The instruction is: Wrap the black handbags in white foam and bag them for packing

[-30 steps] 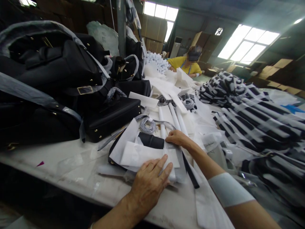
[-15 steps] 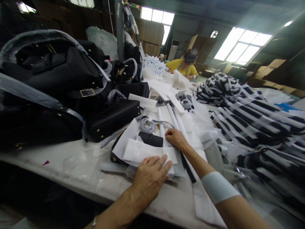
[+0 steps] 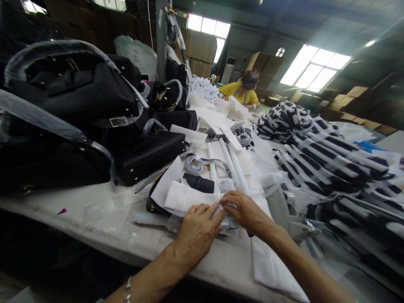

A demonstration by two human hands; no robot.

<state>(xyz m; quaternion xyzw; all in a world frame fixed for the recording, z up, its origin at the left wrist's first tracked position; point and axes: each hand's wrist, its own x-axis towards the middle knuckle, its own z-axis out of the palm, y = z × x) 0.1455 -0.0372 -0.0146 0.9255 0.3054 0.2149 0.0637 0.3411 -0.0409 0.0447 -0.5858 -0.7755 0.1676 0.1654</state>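
A black bag [image 3: 151,205] lies in front of me, mostly covered by white foam sheets [image 3: 179,197]. My left hand [image 3: 200,223] rests flat on the foam with its fingers stretched out. Close to its fingertips, my right hand [image 3: 244,210] has its fingers bent together over a clear plastic film [image 3: 224,185]; what lies between them is hidden. A black rolled piece [image 3: 198,183] shows above the foam. Behind it sits a coiled, wrapped strap [image 3: 194,165]. White tubes [image 3: 234,166] run away from my right hand.
Black bags with wrapped handles [image 3: 72,90] are heaped on the left. Black pieces with white wrapping [image 3: 334,147] are piled on the right. A person in yellow [image 3: 238,90] leans over the far end. The table's front edge [image 3: 104,242] runs close to me.
My right hand has moved toward me, beside my left fingertips, and clear film now shows there. The pale band on my right forearm is no longer visible. The left hand stays nearly in place.
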